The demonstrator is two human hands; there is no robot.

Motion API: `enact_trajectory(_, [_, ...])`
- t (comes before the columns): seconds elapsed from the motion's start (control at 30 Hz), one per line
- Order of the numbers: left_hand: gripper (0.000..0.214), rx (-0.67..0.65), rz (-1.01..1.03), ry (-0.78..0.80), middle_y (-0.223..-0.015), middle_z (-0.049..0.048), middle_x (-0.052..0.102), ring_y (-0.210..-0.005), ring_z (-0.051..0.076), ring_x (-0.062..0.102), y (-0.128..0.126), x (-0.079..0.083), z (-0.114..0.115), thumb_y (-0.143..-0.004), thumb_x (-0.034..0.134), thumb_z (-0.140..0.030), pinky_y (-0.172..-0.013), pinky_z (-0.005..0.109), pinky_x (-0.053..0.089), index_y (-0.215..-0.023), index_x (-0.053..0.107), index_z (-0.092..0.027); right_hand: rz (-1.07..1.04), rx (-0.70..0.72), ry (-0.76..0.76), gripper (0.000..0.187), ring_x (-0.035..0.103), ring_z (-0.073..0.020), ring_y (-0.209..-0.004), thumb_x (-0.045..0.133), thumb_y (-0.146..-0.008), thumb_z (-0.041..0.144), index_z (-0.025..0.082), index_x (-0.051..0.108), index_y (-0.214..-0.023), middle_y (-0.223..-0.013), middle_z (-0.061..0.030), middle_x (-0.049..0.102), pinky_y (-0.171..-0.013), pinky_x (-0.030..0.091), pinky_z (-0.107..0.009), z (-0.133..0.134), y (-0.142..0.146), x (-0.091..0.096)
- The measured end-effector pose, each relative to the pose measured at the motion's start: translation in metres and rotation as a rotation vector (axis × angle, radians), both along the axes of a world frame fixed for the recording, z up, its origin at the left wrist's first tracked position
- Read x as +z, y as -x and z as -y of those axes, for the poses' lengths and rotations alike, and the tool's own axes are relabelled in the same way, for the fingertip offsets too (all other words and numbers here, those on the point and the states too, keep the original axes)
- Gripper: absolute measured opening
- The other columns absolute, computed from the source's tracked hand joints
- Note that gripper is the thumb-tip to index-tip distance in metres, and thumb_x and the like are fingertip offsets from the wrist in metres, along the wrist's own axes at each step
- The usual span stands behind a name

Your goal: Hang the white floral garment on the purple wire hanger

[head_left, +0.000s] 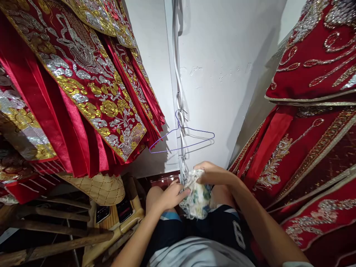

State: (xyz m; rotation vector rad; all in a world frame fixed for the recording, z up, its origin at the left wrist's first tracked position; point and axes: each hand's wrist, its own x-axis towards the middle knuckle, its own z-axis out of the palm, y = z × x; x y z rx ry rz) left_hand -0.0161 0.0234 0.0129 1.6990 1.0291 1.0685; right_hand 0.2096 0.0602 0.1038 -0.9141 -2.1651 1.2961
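Note:
A bunched piece of thin white cloth with a green and yellow print (200, 198) is held over my lap. My right hand (207, 173) grips its top edge, fingers curled into the fabric. At the cloth's left side, my left hand (174, 193) has its thumb and fingers on the edge, pinching it. The cloth's folds hide some fingertips. Beyond my hands, a purple wire hanger (182, 139) hangs bare from a white hanging strip with rings (179, 81) against the wall.
Red embroidered garments (91, 81) hang at the left, and more red beaded garments (308, 122) at the right. A bamboo chair (133, 217) stands at lower left with two phones (124, 210) on it. A white wall (222, 48) is ahead.

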Motion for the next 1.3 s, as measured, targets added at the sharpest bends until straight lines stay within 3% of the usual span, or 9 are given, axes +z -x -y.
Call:
enact_trajectory(0.13, [0.029,0.046,-0.277,0.009,-0.048,0.0002,0.059,-0.057,0.024,0.058,0.047,-0.003,-0.007,-0.06,0.083,-0.044,-0.106,0.049,0.035,-0.048,0.062,-0.026,-0.155,-0.404,-0.295,0.029,0.058,-0.02,-0.074,0.054,-0.062,0.013,0.021,0.066,-0.087,-0.083,-0.0011,0.066,-0.067,0.045,-0.028,-0.053,0.004,-0.008])
enact_trajectory(0.23, [0.033,0.199,-0.345,0.023,-0.048,0.0014,0.059,-0.066,0.03,0.063,0.078,0.008,-0.015,-0.05,0.086,-0.044,-0.112,0.052,0.028,-0.043,0.06,-0.027,-0.244,-0.543,-0.27,0.046,0.059,-0.0246,-0.099,0.055,-0.067,0.02,0.023,0.063,-0.111,-0.11,-0.0065,0.067,-0.089,0.045,-0.036,-0.094,0.017,-0.028])
enact_trajectory(0.4, [0.028,0.405,-0.364,-0.01,-0.081,0.0075,0.076,-0.109,0.04,0.062,0.111,0.033,-0.035,-0.048,0.087,-0.046,-0.115,0.053,0.022,-0.057,0.069,-0.027,-0.241,-0.55,-0.185,0.016,0.056,-0.0202,-0.074,0.048,-0.071,0.031,0.02,0.059,-0.075,-0.076,-0.0028,0.064,-0.072,0.045,-0.032,-0.118,0.035,-0.058])
enact_trajectory(0.57, [0.026,0.469,-0.346,0.049,-0.112,0.0087,0.074,-0.116,0.04,0.06,0.13,0.05,-0.058,-0.052,0.085,-0.041,-0.111,0.048,0.032,-0.071,0.074,-0.027,-0.228,-0.594,-0.216,0.02,0.042,-0.014,-0.058,0.047,-0.075,0.034,0.021,0.046,-0.06,-0.058,0.0035,0.048,-0.057,0.034,-0.026,-0.098,0.023,-0.059])
enact_trajectory(0.8, [0.019,0.38,-0.408,-0.334,-0.138,0.0115,0.059,-0.134,0.034,0.044,0.096,0.083,-0.068,-0.08,0.062,-0.038,-0.116,0.047,0.027,-0.071,0.065,-0.021,-0.19,-0.642,-0.236,0.025,0.038,-0.0128,-0.055,0.052,-0.074,0.033,0.021,0.043,-0.054,-0.052,0.0041,0.043,-0.054,0.029,-0.025,-0.073,0.014,-0.046])
enact_trajectory(0.93, [0.012,0.399,-0.417,-0.527,-0.129,0.0129,0.061,-0.12,0.03,0.055,0.064,0.1,-0.075,-0.086,0.055,-0.032,-0.104,0.043,0.04,-0.086,0.059,-0.02,-0.199,-0.621,-0.228,0.025,0.045,-0.0151,-0.056,0.052,-0.077,0.035,0.019,0.05,-0.057,-0.055,0.0022,0.05,-0.054,0.034,-0.026,-0.062,0.021,-0.046])
enact_trajectory(1.03, [0.021,0.468,-0.409,-0.569,-0.109,0.0093,0.066,-0.101,0.025,0.061,0.056,0.104,-0.084,-0.089,0.048,-0.023,-0.092,0.038,0.046,-0.108,0.057,-0.02,-0.248,-0.686,-0.302,0.021,0.056,-0.0197,-0.07,0.054,-0.076,0.032,0.019,0.065,-0.088,-0.076,-0.002,0.065,-0.064,0.043,-0.028,-0.06,0.011,-0.041])
enact_trajectory(1.17, [0.024,0.47,-0.455,-0.598,-0.104,0.0083,0.065,-0.1,0.024,0.061,0.059,0.104,-0.093,-0.09,0.042,-0.02,-0.091,0.036,0.046,-0.103,0.061,-0.018,-0.248,-0.937,-0.421,0.068,0.06,-0.0224,-0.081,0.059,-0.071,0.029,0.017,0.046,-0.138,-0.097,-0.0078,0.068,-0.074,0.046,-0.032,-0.08,-0.022,-0.023])
enact_trajectory(1.3, [0.025,0.493,-0.457,-0.593,-0.1,0.0075,0.063,-0.095,0.023,0.061,0.063,0.107,-0.096,-0.092,0.044,-0.027,-0.088,0.034,0.046,-0.101,0.065,-0.017,-0.02,-0.777,-0.34,0.022,0.054,-0.0186,-0.067,0.058,-0.069,0.03,0.015,0.067,-0.082,-0.069,-0.0028,0.061,-0.063,0.042,-0.029,-0.103,-0.053,0.001])
